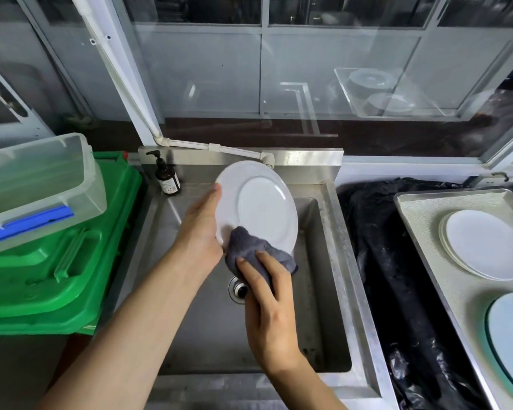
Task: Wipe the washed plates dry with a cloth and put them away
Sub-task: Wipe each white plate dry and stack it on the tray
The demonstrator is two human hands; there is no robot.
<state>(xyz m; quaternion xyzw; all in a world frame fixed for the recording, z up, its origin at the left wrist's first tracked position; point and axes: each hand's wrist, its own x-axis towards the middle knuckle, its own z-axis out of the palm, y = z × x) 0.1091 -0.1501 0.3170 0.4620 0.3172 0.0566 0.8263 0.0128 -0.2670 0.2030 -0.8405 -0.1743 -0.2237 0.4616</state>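
Left hand [202, 229] grips the rim of a round, glossy white plate [258, 205], holding it tilted on edge above the brushed stainless sink [323, 291]; right hand [271, 309] clutches a bunched grey, nubby cloth [251, 250] pressed against the plate's lower edge. Right of the hands, beyond crinkled black plastic sheeting [397, 276], a textured tray [427, 220] carries a flat stack of white plates [483, 244]. Left of the hands: amber pump bottle [167, 176], moulded green crate [57, 261], clear plastic tub [36, 187].

Sink [332, 261] between bins [57, 261] left, tray [427, 232] right.
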